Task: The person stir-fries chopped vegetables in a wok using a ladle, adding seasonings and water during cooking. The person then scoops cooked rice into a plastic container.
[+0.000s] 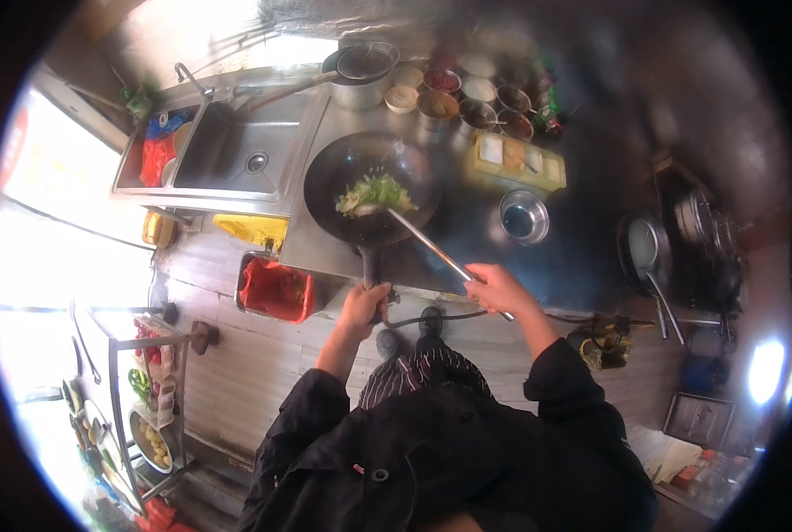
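Note:
My left hand (363, 306) grips the handle of a dark wok (329, 166), which stands at the left part of the stove counter. My right hand (498, 287) holds a long metal-handled cooking utensil (436, 249); its far end reaches into the wok and is partly hidden by the food. Chopped green and pale vegetables (376, 195) lie in a heap in the middle of the wok. To the right of the wok stands a round metal bowl (524, 217) with some liquid in it.
Behind the wok are several seasoning bowls (438, 105), a yellow divided container (479, 174) and a metal pot (358, 95) with a strainer. A steel sink (236, 153) adjoins on the left. A red-lined bin (275, 289) stands below the counter; a metal rack (120, 399) is at lower left.

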`<state>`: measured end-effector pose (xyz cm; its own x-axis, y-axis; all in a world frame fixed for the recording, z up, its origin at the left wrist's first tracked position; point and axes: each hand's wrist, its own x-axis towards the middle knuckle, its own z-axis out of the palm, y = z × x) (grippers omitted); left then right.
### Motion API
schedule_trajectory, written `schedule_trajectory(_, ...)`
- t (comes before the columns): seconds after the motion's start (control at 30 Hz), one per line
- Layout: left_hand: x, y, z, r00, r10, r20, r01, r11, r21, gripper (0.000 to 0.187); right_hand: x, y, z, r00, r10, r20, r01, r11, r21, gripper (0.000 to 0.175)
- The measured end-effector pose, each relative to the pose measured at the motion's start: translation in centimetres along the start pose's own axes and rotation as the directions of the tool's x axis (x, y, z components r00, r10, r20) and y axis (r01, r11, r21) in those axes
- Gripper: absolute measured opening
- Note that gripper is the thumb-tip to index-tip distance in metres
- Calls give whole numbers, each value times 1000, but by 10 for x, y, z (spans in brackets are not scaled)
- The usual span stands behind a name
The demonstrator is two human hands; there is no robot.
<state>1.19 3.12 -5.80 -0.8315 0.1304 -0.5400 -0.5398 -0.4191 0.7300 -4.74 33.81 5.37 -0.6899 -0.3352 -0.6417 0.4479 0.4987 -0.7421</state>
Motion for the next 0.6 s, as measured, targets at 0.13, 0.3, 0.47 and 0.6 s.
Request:
schedule_trajectory(0.13,-51,-45,-14,998,-21,-65,30,990,137,22,-4,2,24,917,-314,-248,239,927,-289,43)
schedule_trajectory(0.3,-84,-45,-28,987,-148,-67,159,966,205,21,-53,11,36,979,-198,-43,201,976,88,47)
schedule_trajectory(0.47,-28,7,-12,999,-30,-43,33,997,65,22,-27,12,27,983,-43,180,-16,950,311,41)
schedule_trajectory(0.6,-13,2,-15,999,-10,48,9,1000,11,22,17,10,25,996,-79,-44,82,993,90,42)
